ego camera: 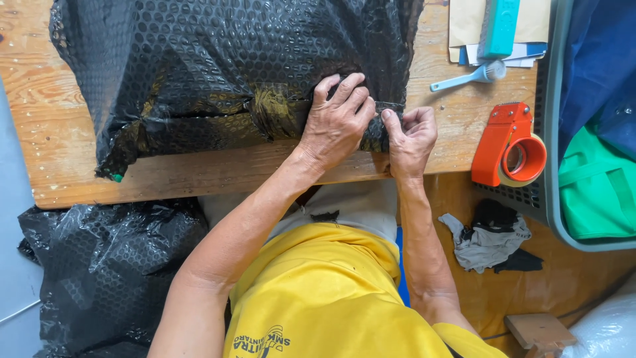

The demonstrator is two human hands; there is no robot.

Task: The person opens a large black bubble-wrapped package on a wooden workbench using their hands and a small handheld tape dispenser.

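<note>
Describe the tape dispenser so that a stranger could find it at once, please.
Look at the wooden table, then its right end beside the grey basket. The tape dispenser lies there, right of the right hand. It alone is bright orange, with a round tape roll.

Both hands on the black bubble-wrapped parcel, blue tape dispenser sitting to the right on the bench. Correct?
Not quite: the tape dispenser is orange, not blue, as the head view shows. The rest holds: left hand and right hand are both on the black bubble-wrapped parcel, dispenser to the right on the bench.
</note>
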